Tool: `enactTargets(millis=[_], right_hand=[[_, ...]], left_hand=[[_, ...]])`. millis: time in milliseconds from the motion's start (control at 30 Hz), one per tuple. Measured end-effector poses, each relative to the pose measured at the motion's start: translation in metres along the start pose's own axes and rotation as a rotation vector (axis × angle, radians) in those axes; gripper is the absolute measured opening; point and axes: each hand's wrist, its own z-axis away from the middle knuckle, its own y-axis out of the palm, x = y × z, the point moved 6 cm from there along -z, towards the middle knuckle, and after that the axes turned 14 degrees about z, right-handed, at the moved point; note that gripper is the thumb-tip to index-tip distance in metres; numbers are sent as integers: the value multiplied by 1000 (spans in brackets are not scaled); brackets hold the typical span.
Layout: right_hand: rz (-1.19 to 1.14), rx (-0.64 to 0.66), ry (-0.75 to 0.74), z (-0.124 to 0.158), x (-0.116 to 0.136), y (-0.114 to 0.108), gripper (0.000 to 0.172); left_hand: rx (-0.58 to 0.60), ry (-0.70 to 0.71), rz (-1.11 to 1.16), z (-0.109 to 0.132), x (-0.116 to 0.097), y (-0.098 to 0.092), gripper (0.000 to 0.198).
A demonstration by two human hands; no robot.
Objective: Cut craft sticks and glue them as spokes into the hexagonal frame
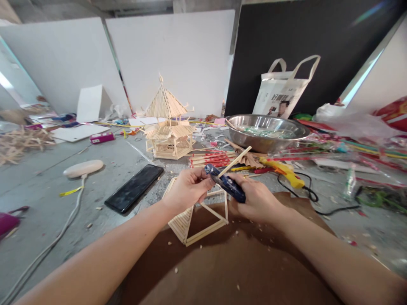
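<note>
Converging over frame [206,232] | left hand [187,188]: fingers pinched, contents unclear | right hand [258,197]: fingers wrapped round blue tool [234,189]

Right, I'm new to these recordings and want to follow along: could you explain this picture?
There is no machine here: this is a person at work, seen from a camera worn on their head. The bare right hand grips a dark blue tool; the left hand is at its front end, by a thin stick. Below is a partly filled stick frame. On the grey surface are a model tower, a metal bowl and a black phone.
</note>
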Motion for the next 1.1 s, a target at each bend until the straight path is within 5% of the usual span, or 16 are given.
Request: enactTargets(millis=[300, 600, 1100], right_hand=[[71, 58, 102, 0, 2, -1, 51], [47, 19, 163, 0, 0, -1, 47], [51, 9, 141, 3, 0, -4, 37]], left_hand=[[-38, 9, -70, -3, 2, -2, 25], [-169, 120, -475, 5, -13, 10, 25], [-61, 183, -449, 7, -8, 14, 26]])
